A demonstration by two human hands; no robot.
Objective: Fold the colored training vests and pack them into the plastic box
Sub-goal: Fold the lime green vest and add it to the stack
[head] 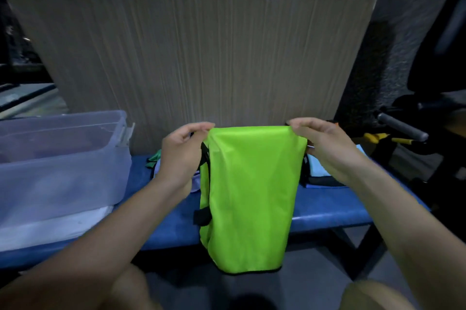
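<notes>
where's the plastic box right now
In the head view the plastic box sits at the left on the blue bench, left of the green vest that both hands hold up by its top corners.

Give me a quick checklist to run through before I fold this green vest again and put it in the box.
1. Left hand pinches a top corner of the green vest: ok.
2. Right hand pinches the other top corner: ok.
3. Vest hangs flat, top edge level: ok.
4. Vest small enough to pack: not ok, it hangs past the blue bench edge.
5. Plastic box open, on the bench at left: ok.
6. Room left in the box: cannot tell, walls are cloudy.
</notes>
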